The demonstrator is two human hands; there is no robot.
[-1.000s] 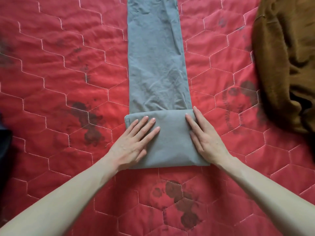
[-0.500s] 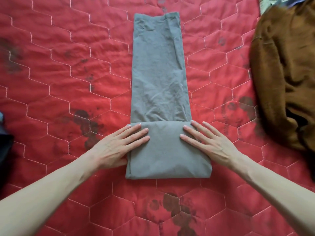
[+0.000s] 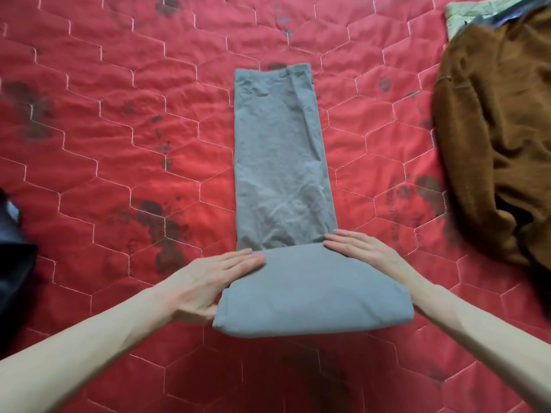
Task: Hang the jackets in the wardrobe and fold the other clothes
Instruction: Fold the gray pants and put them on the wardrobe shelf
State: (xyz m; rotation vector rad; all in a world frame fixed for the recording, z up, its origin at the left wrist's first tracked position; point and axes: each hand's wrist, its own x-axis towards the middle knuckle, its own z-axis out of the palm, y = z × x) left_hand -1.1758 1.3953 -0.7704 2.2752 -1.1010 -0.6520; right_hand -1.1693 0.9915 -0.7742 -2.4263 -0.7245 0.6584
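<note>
Two hands flat against one grey garment, one brown garment

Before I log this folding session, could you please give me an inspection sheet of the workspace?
Surface: red quilted cover, dark blotches.
Job's things: grey garment lies flat as a long strip, near end folded into a thick bundle; brown garment crumpled at right.
Clutter: dark item at left edge; pale fabric top right.
Grips: left hand and right hand flat against the bundle's sides.
Cables: nothing seen.
Surroundings: nothing seen.
</note>
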